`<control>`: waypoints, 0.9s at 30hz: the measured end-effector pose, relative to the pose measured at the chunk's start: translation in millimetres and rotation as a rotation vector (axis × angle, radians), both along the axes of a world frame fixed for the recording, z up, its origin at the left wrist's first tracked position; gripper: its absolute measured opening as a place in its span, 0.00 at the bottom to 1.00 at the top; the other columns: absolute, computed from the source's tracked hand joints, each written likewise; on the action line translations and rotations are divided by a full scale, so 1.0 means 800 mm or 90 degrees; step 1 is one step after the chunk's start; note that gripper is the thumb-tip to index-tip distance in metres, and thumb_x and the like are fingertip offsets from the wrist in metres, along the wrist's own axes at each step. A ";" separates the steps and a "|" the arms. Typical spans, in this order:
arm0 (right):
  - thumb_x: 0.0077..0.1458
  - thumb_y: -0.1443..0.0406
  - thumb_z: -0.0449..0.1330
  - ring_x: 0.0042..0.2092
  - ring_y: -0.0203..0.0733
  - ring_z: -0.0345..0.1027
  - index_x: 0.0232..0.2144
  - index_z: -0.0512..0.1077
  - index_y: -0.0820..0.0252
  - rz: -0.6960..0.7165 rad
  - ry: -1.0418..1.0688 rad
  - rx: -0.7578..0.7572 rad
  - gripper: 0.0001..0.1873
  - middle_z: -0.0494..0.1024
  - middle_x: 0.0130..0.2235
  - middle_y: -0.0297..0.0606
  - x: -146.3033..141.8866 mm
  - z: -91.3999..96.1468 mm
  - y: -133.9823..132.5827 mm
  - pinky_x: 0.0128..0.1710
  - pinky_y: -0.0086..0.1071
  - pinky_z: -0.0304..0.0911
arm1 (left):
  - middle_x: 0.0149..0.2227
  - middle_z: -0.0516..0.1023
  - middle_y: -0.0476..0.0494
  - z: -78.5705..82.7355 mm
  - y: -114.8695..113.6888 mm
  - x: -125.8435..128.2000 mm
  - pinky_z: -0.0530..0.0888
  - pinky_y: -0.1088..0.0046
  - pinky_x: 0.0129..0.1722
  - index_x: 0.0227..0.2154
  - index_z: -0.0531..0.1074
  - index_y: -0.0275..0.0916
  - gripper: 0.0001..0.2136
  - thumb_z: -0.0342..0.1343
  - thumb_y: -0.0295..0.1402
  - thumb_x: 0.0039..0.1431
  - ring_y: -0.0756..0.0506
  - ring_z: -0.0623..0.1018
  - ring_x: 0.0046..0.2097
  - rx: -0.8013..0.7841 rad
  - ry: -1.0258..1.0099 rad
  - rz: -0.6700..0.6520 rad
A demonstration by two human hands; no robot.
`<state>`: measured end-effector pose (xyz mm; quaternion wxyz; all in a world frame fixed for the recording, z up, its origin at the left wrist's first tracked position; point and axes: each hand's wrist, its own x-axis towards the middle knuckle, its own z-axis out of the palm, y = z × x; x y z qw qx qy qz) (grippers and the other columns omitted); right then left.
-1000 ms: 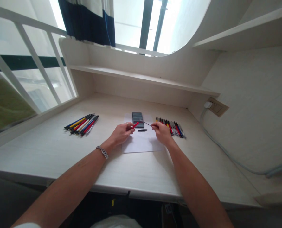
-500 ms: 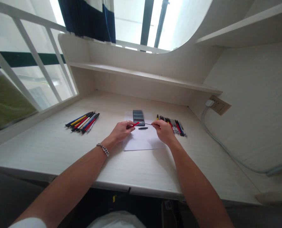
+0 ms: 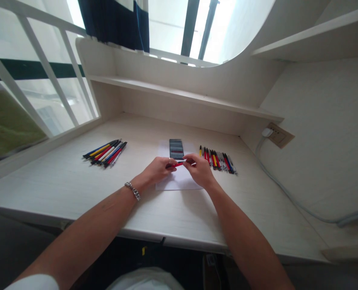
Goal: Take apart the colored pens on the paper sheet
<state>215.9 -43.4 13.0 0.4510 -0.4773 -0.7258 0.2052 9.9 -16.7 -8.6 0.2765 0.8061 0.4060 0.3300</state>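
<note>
In the head view, my left hand [image 3: 161,168] is closed around a red pen barrel [image 3: 177,164], which points to the right over the paper [image 3: 175,184]. My right hand [image 3: 198,168] meets the barrel's right end with fingers pinched. The pen refill in that pinch is almost wholly hidden by my fingers. Just behind the barrel, a small black pen part lies partly covered by my hands. A phone [image 3: 176,148] with a lit screen lies flat beyond my fingers.
To the left lies a pile of assorted pens [image 3: 105,154]. A row of pens [image 3: 218,160] lies to the right, close to my right hand. A shelf [image 3: 179,93] spans the desk's back. A cable [image 3: 275,183] runs from the wall socket [image 3: 277,135] down the right side.
My right hand has moved left to the red barrel, and the thin dark refill that spanned the gap is no longer visible. The left hand has shifted slightly right and down.
</note>
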 end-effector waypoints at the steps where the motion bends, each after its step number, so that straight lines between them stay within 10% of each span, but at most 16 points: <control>1: 0.55 0.67 0.64 0.36 0.40 0.75 0.39 0.78 0.58 0.005 0.012 -0.006 0.08 0.81 0.34 0.37 0.000 -0.001 0.001 0.38 0.32 0.70 | 0.35 0.84 0.43 0.000 0.000 0.000 0.72 0.68 0.38 0.40 0.82 0.39 0.11 0.60 0.34 0.56 0.44 0.78 0.35 -0.006 -0.007 -0.002; 16: 0.64 0.57 0.57 0.40 0.41 0.76 0.63 0.67 0.50 0.116 -0.083 -0.005 0.25 0.80 0.50 0.41 0.005 0.006 -0.005 0.42 0.35 0.71 | 0.35 0.82 0.43 0.002 0.001 0.001 0.72 0.70 0.37 0.39 0.79 0.38 0.10 0.58 0.35 0.59 0.46 0.78 0.35 0.006 -0.038 0.001; 21: 0.65 0.57 0.55 0.35 0.40 0.75 0.51 0.77 0.55 0.010 -0.001 0.035 0.18 0.83 0.42 0.41 0.011 -0.001 0.005 0.37 0.34 0.70 | 0.34 0.83 0.43 -0.001 0.011 -0.003 0.73 0.70 0.36 0.39 0.75 0.37 0.10 0.57 0.37 0.60 0.46 0.80 0.35 -0.043 -0.124 0.075; 27: 0.58 0.70 0.60 0.40 0.43 0.74 0.37 0.82 0.58 -0.121 -0.257 -0.026 0.10 0.81 0.40 0.42 0.020 -0.029 0.035 0.46 0.35 0.66 | 0.34 0.82 0.43 -0.005 0.015 -0.003 0.74 0.70 0.37 0.36 0.73 0.38 0.08 0.58 0.37 0.58 0.46 0.80 0.35 -0.043 -0.133 0.072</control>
